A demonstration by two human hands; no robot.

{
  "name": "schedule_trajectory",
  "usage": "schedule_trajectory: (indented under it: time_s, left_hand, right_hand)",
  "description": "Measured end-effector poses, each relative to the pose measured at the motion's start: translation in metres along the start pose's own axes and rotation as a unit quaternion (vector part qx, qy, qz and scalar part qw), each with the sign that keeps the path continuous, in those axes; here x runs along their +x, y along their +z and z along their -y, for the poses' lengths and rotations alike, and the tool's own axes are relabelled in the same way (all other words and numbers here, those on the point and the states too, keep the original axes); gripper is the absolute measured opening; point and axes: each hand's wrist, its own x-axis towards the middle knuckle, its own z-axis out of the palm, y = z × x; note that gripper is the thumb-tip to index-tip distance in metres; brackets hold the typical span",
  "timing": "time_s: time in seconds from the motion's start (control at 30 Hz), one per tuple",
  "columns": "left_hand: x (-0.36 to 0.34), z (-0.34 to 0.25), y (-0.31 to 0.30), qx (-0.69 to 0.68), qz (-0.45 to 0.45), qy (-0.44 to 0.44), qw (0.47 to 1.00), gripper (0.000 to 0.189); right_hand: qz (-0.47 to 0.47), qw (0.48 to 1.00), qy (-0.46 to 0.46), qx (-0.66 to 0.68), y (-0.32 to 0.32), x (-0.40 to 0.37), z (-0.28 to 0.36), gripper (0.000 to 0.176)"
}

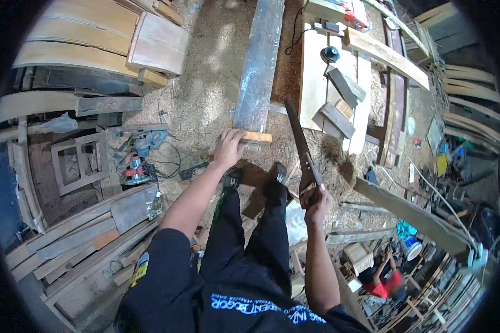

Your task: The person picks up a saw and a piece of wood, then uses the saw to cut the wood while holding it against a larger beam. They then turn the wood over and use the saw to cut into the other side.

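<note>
My left hand (229, 147) is closed over the left end of a short light wooden piece (258, 136), which lies across the near end of a long, paint-worn plank bench (255, 83). In my right hand (315, 204) is the handle of a hand saw (301, 139). Its dark blade points up and away, to the right of the bench and apart from the wooden piece. The fingers of my right hand are wrapped round the handle.
On the right, a pale work table (312, 72) carries wood offcuts and a round black object (330, 54). Power tools (136, 169) with cables lie at left, near stacked boards (89, 238). A long beam (411, 213) and another person (386, 283) in red are lower right.
</note>
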Motion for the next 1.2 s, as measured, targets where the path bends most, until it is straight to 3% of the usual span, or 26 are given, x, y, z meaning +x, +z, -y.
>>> schedule_trajectory:
  time_s: [0.13,0.23,0.33,0.43,0.5,0.73,1.03,1.2]
  left_hand:
    - [0.019,0.015,0.038,0.057,-0.033,-0.003,0.998,0.051]
    - [0.022,0.029,0.055,0.115,-0.052,0.034,0.991,0.045]
    - [0.026,0.036,0.064,0.076,-0.079,0.037,0.993,0.044]
    - [0.043,0.034,0.068,0.075,-0.082,-0.033,0.993,0.039]
    - [0.06,0.029,0.066,0.078,-0.105,-0.035,0.991,0.04]
    - [0.111,0.048,0.086,0.074,-0.191,-0.006,0.979,0.038]
    - [0.112,0.05,0.085,0.069,-0.189,-0.023,0.979,0.037]
    - [0.111,0.052,0.089,0.059,-0.211,-0.014,0.976,0.036]
  right_hand:
    - [-0.005,0.999,0.031,0.002,-0.004,0.058,-0.024,0.052]
    - [0.011,0.997,0.069,-0.01,-0.01,0.09,-0.036,0.051]
    - [0.056,0.997,0.06,-0.011,-0.02,0.115,-0.045,0.056]
    - [0.1,0.993,0.045,-0.035,-0.021,0.128,-0.045,0.054]
    - [0.106,0.991,0.064,-0.044,-0.025,0.131,-0.051,0.055]
    - [0.138,0.989,0.023,-0.055,-0.001,0.153,-0.071,0.056]
    - [0.162,0.978,-0.074,-0.106,0.016,0.16,-0.108,0.062]
    - [0.165,0.977,-0.079,-0.108,0.009,0.154,-0.129,0.066]
